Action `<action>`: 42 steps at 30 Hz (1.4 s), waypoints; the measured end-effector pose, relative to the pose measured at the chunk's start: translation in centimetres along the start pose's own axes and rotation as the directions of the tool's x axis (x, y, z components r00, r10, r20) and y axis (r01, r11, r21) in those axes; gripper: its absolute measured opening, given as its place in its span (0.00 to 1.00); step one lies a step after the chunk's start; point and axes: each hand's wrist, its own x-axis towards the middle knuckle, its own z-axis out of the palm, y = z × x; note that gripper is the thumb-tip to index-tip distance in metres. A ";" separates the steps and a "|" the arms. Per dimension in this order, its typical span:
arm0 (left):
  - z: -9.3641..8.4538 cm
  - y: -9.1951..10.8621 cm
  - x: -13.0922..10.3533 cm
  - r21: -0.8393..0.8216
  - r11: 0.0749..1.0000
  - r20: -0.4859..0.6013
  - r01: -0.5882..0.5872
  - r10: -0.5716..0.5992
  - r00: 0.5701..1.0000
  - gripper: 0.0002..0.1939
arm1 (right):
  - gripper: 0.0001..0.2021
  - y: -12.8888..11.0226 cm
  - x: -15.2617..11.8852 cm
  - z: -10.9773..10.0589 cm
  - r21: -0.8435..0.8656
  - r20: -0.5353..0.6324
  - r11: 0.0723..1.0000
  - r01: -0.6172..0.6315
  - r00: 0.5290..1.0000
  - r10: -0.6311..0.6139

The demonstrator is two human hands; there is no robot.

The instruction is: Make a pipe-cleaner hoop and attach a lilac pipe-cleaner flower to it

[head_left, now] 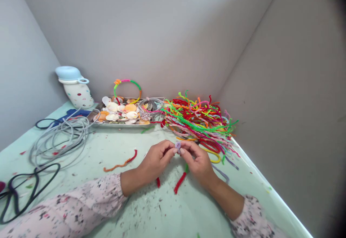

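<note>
Between my two hands, above the middle of the table, is a small curled piece of lilac pipe cleaner [177, 145]. My left hand [156, 158] pinches it from the left with thumb and forefinger. From the right, my right hand [198, 160] pinches the same piece, fingertips almost meeting the left ones. Below the right hand lies a short red pipe cleaner [180, 183] with a green end. Another red bit [158, 182] pokes out under the left hand. An orange and red pipe cleaner [121, 164] rests left of the left hand.
A big heap of coloured pipe cleaners [200, 119] lies behind my right hand. The metal tray [121, 125] holds shells, with a pipe-cleaner ring [140, 88] standing on it. Grey cable [61, 140], black cord [16, 194] and a white bottle [78, 92] are at left. Walls stand behind and right.
</note>
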 end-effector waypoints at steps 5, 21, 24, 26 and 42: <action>0.1 -0.2 0.1 0.120 0.992 -0.005 -0.044 0.045 0.999 0.10 | 0.10 0.1 0.0 0.1 -0.007 -0.033 1.000 -0.013 0.999 0.013; -0.2 0.4 -0.1 0.010 0.998 0.080 -0.061 0.060 0.995 0.12 | 0.12 0.0 0.1 0.0 0.002 0.039 1.000 0.008 0.999 -0.008; -0.2 0.6 -0.1 0.005 0.999 0.098 -0.051 0.050 0.994 0.13 | 0.09 0.0 0.1 0.0 -0.012 0.032 1.000 0.024 0.999 -0.024; -0.3 0.7 -0.1 0.021 0.999 0.078 -0.043 0.041 0.996 0.14 | 0.08 -0.1 0.2 0.0 -0.021 0.020 1.000 0.018 1.000 -0.018; 0.1 0.2 0.1 -0.157 0.984 0.074 0.085 -0.074 0.994 0.12 | 0.06 -0.1 0.0 0.0 -0.021 0.006 0.999 0.032 0.999 -0.032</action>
